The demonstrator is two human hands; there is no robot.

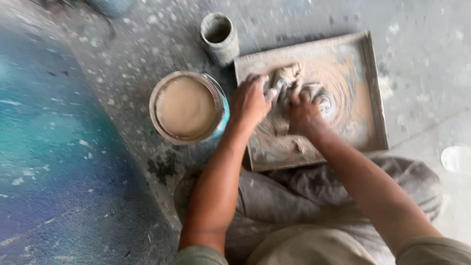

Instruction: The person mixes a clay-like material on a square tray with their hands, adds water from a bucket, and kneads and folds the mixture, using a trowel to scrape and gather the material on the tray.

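A lump of wet grey clay point(289, 78) lies on a clay-smeared square board point(365, 127) on the floor in front of my folded legs. My left hand point(250, 100) presses against the lump's left side, fingers curled onto it. On the lump's near right side, my right hand point(304, 113) grips it, and a rounded grey bit of clay point(326, 102) shows just past its knuckles. Both hands are coated in slip and slightly blurred.
A round bucket point(216, 95) full of muddy brown water stands left of the board, close to my left wrist. A small clay-coated cylindrical cup point(220, 37) stands behind it. The speckled grey floor point(422, 59) meets a blue-green painted patch point(54, 147) at left. A white object point(456, 158) sits at right.
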